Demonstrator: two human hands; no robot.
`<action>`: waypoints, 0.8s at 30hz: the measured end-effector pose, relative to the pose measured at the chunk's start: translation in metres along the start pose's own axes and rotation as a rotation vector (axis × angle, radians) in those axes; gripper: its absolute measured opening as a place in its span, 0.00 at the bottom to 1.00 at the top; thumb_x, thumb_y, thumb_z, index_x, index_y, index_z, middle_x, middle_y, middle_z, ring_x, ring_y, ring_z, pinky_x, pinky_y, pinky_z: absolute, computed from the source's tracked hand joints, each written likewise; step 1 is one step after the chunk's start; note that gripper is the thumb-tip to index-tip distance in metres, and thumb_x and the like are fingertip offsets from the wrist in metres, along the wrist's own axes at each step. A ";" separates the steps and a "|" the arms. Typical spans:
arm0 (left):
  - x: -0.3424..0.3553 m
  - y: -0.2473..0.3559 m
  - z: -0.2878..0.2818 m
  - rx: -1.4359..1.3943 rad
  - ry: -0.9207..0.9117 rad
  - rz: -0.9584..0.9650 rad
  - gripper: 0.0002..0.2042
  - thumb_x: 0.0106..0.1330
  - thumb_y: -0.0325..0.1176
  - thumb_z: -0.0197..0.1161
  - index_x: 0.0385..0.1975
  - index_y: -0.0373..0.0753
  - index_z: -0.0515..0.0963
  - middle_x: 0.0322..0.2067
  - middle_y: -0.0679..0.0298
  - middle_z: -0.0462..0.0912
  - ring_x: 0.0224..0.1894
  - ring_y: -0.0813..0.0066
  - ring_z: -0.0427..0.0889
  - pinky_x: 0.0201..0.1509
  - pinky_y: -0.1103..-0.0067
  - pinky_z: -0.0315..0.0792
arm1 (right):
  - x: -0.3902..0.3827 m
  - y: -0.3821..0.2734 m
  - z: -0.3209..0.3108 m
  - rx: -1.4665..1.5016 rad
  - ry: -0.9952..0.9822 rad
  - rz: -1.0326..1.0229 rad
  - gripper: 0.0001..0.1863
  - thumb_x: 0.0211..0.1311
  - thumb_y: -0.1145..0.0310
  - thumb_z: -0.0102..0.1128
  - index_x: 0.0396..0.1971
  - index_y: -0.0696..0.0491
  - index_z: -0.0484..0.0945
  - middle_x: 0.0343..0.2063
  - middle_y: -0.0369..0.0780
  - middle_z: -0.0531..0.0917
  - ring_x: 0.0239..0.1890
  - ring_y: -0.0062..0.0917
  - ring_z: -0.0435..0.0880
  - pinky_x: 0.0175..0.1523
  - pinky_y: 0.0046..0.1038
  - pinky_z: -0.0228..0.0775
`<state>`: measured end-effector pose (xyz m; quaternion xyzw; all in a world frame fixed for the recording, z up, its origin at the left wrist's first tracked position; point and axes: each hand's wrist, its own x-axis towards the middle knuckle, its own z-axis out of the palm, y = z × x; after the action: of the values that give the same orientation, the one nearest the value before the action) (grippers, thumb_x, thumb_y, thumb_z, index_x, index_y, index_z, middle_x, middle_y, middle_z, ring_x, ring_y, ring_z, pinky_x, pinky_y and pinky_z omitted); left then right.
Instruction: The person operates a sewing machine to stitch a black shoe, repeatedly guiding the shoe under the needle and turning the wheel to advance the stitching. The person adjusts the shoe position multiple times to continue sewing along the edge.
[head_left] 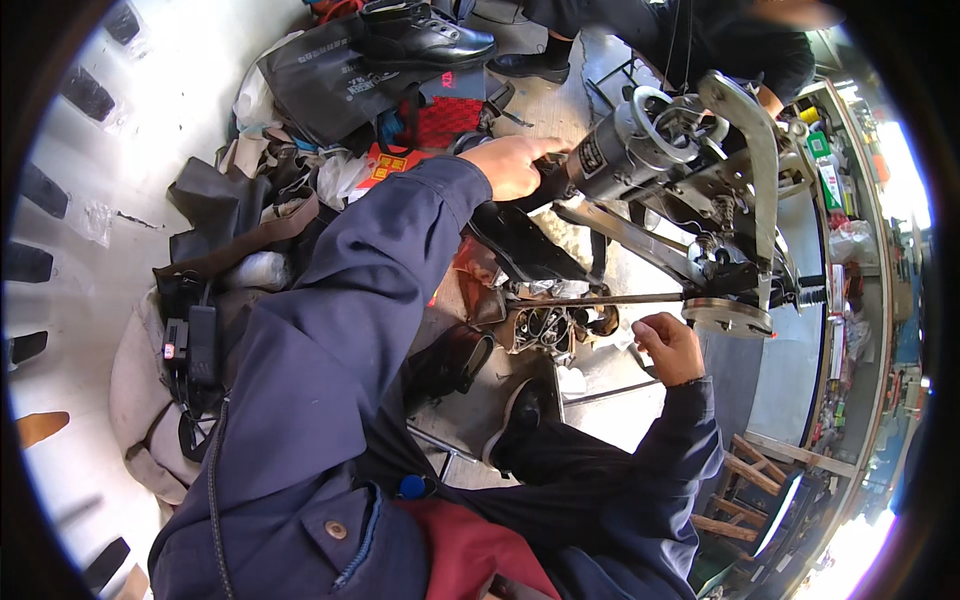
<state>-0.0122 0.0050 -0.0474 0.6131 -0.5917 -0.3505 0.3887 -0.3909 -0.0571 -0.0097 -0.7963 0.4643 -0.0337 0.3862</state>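
An old hand-cranked shoe-patching sewing machine (625,150), grey and worn metal, stands at upper right. My left hand (508,168) reaches to its near left end, index finger stretched out; the other fingers curl over a black leather-like piece (530,245), partly hidden under the hand. Lower right, my right hand (668,348) is raised just below the machine's round metal wheel (728,316), apart from it. Its thumb and fingers are drawn together in a pinch; whatever lies between them is too small to make out.
A black shoe (425,38) lies on a dark bag at the back. Worn shoes (540,328) and scraps crowd the ground under the machine. A seated person's dark-clothed leg (560,25) is beyond it. Shelves with small goods (850,240) line the right; a wooden stool (740,490) stands lower right.
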 end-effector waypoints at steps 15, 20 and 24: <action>-0.015 -0.012 -0.013 -0.368 -0.112 0.126 0.36 0.55 0.21 0.68 0.66 0.43 0.62 0.52 0.59 0.77 0.53 0.69 0.76 0.60 0.75 0.69 | 0.027 -0.070 0.027 -0.067 0.326 -0.404 0.13 0.58 0.65 0.66 0.39 0.58 0.80 0.33 0.41 0.84 0.35 0.27 0.83 0.44 0.25 0.74; -0.015 -0.020 -0.015 -0.465 -0.114 0.018 0.33 0.54 0.19 0.68 0.62 0.38 0.65 0.48 0.62 0.80 0.50 0.73 0.78 0.59 0.77 0.69 | 0.028 -0.086 0.030 -0.026 0.348 -0.454 0.14 0.61 0.67 0.64 0.42 0.60 0.78 0.38 0.42 0.84 0.43 0.25 0.83 0.49 0.26 0.74; -0.018 -0.022 -0.016 -0.489 -0.157 -0.054 0.25 0.55 0.21 0.69 0.55 0.33 0.72 0.46 0.65 0.81 0.48 0.76 0.78 0.57 0.79 0.68 | 0.031 -0.092 0.037 0.082 0.337 -0.403 0.16 0.61 0.68 0.64 0.46 0.59 0.77 0.39 0.42 0.84 0.43 0.24 0.83 0.50 0.26 0.74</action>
<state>0.0110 0.0243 -0.0599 0.4872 -0.5011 -0.5401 0.4689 -0.2930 -0.0342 0.0144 -0.8395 0.3522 -0.2611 0.3209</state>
